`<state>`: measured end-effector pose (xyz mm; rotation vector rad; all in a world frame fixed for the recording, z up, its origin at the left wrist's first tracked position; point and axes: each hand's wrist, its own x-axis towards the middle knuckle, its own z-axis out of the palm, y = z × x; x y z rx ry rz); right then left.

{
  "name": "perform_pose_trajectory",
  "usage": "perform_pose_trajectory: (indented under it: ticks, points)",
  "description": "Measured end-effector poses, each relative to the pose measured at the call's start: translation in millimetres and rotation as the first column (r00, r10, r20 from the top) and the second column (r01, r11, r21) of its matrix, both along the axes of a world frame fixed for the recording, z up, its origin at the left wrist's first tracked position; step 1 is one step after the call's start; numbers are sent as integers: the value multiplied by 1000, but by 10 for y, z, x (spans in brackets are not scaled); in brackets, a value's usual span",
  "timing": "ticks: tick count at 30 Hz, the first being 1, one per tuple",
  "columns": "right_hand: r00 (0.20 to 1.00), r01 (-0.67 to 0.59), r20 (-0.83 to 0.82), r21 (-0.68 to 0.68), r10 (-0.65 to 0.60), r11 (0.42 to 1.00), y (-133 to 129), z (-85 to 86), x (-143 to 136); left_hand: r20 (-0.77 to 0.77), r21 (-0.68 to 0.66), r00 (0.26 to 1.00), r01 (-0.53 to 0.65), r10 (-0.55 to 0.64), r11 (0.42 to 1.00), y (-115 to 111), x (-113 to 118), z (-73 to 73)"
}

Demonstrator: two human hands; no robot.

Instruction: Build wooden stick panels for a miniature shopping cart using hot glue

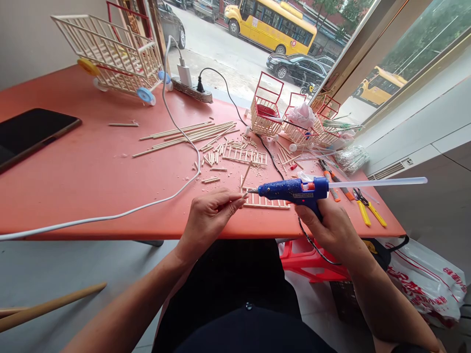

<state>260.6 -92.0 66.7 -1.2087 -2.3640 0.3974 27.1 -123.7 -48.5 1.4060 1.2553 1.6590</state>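
My right hand is wrapped round the handle of a blue hot glue gun, with a long clear glue stick poking out of its back. Between thumb and fingertips, my left hand pinches a short wooden stick. The gun's nozzle is at this stick; whether they touch I cannot tell. Below and behind the nozzle lies a ladder-like stick frame, partly covered by the gun. A thin stick rises at its left end. Farther back lies a second ladder-like frame.
Cut stick pieces and long sticks lie mid-table. A miniature stick cart stands back left, small baskets back right. Yellow-handled cutters and pliers lie right. A white cable crosses the table near a phone.
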Motion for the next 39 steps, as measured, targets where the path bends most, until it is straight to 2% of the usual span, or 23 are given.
perform_pose_trajectory:
  ticks: [9,24,39]
  points:
    - [1000,21,5,-58,-21,998,-8,13,23,-44,16,999,-5,5,1000,7,-5,-24]
    - [1000,6,-4,0,-6,1000,7,-17,20,-48,16,999,23,-22,1000,5,-10,-3]
    - [1000,16,-15,35,-16,999,-18,-54,1,-10,-72,999,31,-32,997,-43,-1,95]
